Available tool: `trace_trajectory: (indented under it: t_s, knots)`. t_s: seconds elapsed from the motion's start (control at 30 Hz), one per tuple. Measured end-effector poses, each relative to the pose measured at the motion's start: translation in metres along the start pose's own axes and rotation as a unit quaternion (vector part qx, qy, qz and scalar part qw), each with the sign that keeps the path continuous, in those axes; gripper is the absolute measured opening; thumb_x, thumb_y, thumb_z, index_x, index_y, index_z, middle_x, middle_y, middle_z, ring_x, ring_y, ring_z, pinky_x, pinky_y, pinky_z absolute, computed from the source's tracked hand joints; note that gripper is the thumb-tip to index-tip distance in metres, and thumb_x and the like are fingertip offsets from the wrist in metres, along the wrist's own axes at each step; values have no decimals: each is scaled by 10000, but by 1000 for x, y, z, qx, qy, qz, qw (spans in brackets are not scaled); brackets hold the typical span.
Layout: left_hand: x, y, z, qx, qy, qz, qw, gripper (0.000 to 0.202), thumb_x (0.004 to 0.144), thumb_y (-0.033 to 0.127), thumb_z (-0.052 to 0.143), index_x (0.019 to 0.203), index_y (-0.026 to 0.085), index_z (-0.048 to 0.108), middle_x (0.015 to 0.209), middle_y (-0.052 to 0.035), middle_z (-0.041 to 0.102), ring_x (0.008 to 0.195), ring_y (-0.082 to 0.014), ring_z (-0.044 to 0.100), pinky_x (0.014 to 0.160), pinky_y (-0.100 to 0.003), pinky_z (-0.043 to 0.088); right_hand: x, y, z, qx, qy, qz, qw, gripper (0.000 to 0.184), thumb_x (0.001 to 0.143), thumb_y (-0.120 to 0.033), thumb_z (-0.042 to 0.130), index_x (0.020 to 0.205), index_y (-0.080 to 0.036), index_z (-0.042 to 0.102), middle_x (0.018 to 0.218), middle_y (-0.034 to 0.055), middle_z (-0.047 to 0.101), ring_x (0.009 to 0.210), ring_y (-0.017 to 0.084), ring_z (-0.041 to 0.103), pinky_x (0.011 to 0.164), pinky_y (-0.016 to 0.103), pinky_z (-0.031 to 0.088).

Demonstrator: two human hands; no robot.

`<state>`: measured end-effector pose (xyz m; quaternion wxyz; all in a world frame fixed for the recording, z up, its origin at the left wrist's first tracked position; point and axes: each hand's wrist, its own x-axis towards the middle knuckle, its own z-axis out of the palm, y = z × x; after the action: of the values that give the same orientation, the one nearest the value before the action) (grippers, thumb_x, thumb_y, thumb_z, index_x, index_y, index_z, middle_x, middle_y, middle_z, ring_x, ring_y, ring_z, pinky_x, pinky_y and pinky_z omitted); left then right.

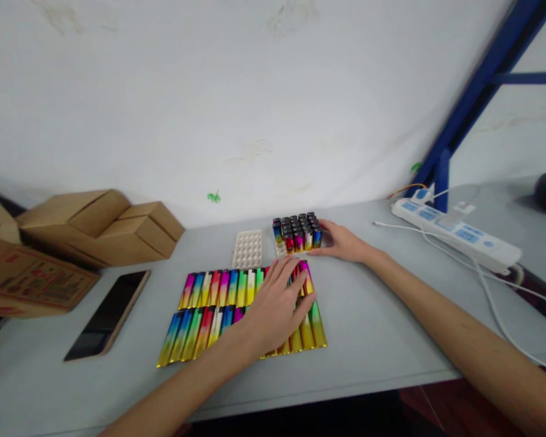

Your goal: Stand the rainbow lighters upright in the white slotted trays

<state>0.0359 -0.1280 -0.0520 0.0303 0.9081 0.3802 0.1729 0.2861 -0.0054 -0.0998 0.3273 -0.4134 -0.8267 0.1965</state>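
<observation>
Two rows of shiny rainbow-coloured lighters (204,289) lie side by side on the grey table. Over the right part of these rows is my left hand (277,303), its fingers stretched out and thumb apart; whether it touches the lighters under it is partly hidden. Behind the rows, a white tray (281,249) holds several upright lighters (300,233) with black tops, with a gap at its front left. My right hand (341,241) grips the right side of this group, thumb at the front and fingers behind. Left of it lies a white tray with round pockets (247,249).
On the left are brown cardboard boxes (104,227) and a dark-screened phone (109,315). A white power strip (459,233) with plugs and a white cable (486,288) lies on the right. A blue metal frame (473,91) stands by the white wall (255,109).
</observation>
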Motion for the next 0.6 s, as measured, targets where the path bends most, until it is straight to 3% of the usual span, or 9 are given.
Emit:
trace_trajectory:
  t_s: [0.13,0.27,0.33,0.47,0.6]
  knots:
    - [14,12,4,20,6,7,1000,318,1038,339,491,1220,170,690,1374,-164,590,1399,-316,469,1220,-570,312,-1,3,2,3,6,-3,1000,838,784,-548,799,1471,-206,464,1398,162,625,1239,355,621,1067,559,499]
    - [31,25,10,30,-22,13,999,252,1033,329,513,1071,198,726,1038,-90,702,1149,-271,622,1218,-584,268,-1,3,2,-5,13,-5,1000,843,769,-539,814,1460,-189,481,1382,166,632,1222,348,629,1063,541,502]
    - [41,28,15,38,-34,19,999,216,1009,346,565,1031,186,709,963,-79,713,1084,-276,643,1196,-579,292,0,3,2,-3,12,-5,1000,847,769,-533,815,1461,-175,482,1383,176,629,1227,347,626,1069,536,496]
    - [59,32,23,42,-43,-18,998,225,943,287,659,1109,136,654,1027,-132,735,1073,-317,669,1084,-525,423,1,5,1,-16,9,-4,1000,845,762,-509,821,1460,-168,489,1390,185,632,1238,355,619,1073,536,481]
    - [74,29,29,-40,-57,-56,996,385,935,186,634,1310,117,579,1226,-173,702,1133,-319,668,999,-469,493,4,12,3,-20,3,-8,1000,832,736,-393,847,1453,-155,499,1398,180,640,1257,347,620,1093,502,463]
